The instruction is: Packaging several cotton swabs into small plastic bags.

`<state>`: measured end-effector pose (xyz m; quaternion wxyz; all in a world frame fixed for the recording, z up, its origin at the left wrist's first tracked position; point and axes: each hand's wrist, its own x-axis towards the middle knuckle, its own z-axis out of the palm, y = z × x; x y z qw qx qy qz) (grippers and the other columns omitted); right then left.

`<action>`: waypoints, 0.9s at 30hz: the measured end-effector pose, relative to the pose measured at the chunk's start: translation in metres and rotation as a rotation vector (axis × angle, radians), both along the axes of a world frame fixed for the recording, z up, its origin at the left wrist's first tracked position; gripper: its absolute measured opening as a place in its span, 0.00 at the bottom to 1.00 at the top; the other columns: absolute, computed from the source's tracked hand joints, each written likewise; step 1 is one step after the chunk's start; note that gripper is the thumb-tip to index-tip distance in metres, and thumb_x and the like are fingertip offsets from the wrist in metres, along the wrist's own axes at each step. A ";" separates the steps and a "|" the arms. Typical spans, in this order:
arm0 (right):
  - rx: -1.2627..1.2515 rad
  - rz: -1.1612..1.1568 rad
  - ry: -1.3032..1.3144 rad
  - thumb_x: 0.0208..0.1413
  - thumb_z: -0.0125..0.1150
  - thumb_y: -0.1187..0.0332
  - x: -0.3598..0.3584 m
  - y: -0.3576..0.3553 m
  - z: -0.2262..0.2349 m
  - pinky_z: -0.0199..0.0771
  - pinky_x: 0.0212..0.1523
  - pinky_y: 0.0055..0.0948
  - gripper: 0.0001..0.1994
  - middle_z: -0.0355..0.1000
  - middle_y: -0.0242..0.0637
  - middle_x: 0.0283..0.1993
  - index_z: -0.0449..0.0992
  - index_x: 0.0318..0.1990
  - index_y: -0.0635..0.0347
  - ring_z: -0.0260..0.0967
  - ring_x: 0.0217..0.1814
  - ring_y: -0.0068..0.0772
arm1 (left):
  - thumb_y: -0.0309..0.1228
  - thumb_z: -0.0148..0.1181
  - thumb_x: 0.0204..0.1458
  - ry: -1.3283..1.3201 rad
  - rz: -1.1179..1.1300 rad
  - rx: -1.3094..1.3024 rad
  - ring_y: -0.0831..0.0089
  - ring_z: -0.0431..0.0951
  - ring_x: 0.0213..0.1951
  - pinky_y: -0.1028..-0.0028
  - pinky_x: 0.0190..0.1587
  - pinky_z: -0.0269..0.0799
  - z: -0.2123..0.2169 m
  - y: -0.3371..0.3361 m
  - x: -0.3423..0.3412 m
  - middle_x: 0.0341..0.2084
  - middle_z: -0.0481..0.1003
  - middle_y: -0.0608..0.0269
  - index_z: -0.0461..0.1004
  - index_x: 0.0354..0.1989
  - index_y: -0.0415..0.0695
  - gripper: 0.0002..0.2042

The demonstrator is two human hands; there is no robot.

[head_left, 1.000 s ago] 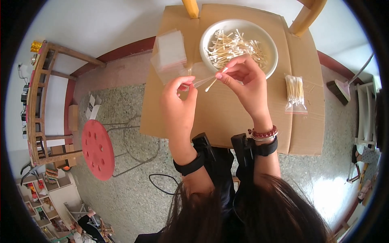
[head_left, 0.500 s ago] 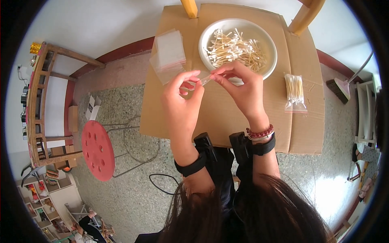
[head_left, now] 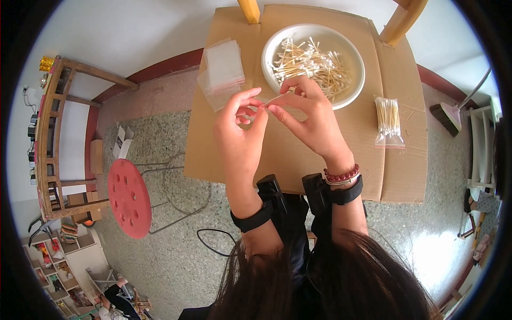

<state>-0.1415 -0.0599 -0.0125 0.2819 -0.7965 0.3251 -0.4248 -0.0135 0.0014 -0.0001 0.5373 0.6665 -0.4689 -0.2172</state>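
Note:
Both my hands meet over the cardboard, just in front of a white bowl (head_left: 358,88) heaped with wooden-stick cotton swabs (head_left: 309,65). Between the fingertips of my left hand (head_left: 242,125) is a small clear plastic bag (head_left: 273,99), seen nearly edge-on and mostly hidden by the fingers. My right hand (head_left: 314,120) has its thumb and index finger at the same bag's edge, against the left fingertips. A stack of flat clear zip bags (head_left: 224,64) lies beyond my left hand. On the right rests a zip bag filled with cotton swabs (head_left: 388,120).
The cardboard sheet (head_left: 341,165) covers the work surface, with yellow wooden posts (head_left: 249,10) at its far edge. A red round stool (head_left: 129,198) stands on the floor at left, beside a wooden rack (head_left: 50,133). A broom (head_left: 447,118) leans at right.
The right fingers have drawn closer to the left fingertips, and the right index finger has lifted and straightened. Less of the small bag shows. Bowl, stack and filled bag stay put.

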 end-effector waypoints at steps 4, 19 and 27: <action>0.062 0.017 -0.046 0.46 0.61 0.68 0.001 0.000 -0.003 0.66 0.37 0.32 0.07 0.67 0.37 0.33 0.76 0.30 0.60 0.64 0.35 0.37 | 0.22 0.57 0.43 -0.007 -0.029 0.032 0.79 0.70 0.28 0.77 0.35 0.65 0.003 0.002 -0.001 0.25 0.74 0.67 0.73 0.40 0.43 0.13; -0.156 -0.307 0.274 0.53 0.53 0.63 -0.010 -0.013 -0.015 0.66 0.34 0.36 0.11 0.70 0.38 0.23 0.74 0.25 0.59 0.67 0.29 0.40 | 0.28 0.55 0.50 -0.038 0.119 0.258 0.77 0.74 0.31 0.79 0.36 0.67 -0.014 0.008 0.011 0.27 0.75 0.62 0.73 0.38 0.40 0.08; 0.185 -0.315 0.263 0.51 0.55 0.65 -0.010 -0.011 -0.010 0.69 0.32 0.33 0.08 0.73 0.40 0.26 0.75 0.26 0.59 0.71 0.30 0.40 | 0.28 0.55 0.48 -0.043 0.179 0.189 0.72 0.74 0.28 0.74 0.33 0.69 -0.016 0.005 0.010 0.25 0.75 0.59 0.73 0.38 0.40 0.09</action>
